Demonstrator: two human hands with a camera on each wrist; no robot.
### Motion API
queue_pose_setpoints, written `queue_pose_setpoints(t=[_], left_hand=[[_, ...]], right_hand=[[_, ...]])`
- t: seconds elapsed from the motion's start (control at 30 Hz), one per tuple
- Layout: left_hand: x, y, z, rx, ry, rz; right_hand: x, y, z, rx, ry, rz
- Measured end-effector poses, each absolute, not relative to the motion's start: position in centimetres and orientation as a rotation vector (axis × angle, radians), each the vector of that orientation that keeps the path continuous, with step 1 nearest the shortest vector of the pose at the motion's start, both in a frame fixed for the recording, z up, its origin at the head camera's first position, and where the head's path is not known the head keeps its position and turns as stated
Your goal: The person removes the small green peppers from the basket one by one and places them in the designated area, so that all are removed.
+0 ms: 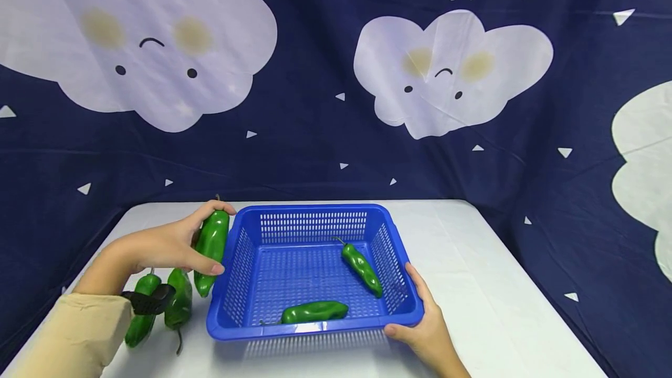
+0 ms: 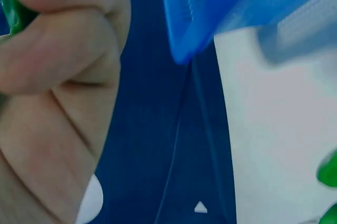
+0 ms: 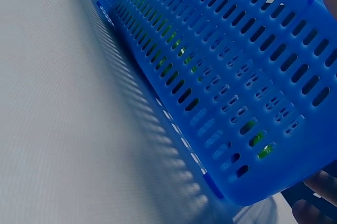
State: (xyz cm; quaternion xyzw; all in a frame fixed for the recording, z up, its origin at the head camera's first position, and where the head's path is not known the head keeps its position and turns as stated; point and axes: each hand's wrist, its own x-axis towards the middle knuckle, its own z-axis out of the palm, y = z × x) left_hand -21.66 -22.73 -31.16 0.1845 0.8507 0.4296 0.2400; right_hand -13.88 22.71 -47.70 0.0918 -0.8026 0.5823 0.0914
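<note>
My left hand (image 1: 175, 242) holds a long green pepper (image 1: 213, 241) just beyond the left rim of a blue plastic basket (image 1: 294, 270), its thumb and fingers curled round the pepper. In the left wrist view only a sliver of that pepper (image 2: 17, 11) shows past the curled fingers. At the near right corner of the basket, my right hand (image 1: 426, 331) grips the rim, thumb in front and fingers along the side. Inside the basket lie two green peppers, one (image 1: 362, 270) slanting at the right and another (image 1: 315, 311) along the near wall.
Two more green peppers, one (image 1: 140, 317) partly under the left wrist's black strap (image 1: 149, 300) and one (image 1: 179, 302) beside it, lie on the white table (image 1: 462, 261) left of the basket. Behind the table hangs a dark blue cloth (image 1: 315, 150) printed with clouds.
</note>
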Motion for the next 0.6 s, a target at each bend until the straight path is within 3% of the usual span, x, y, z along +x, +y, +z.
queue_pose_setpoints(t=[0.6], left_hand=[[-21.3,-27.0,-32.9,0.358,2.476,1.113]], right_hand=[[-13.9,22.8,-47.8,0.235,-2.419,1.692]])
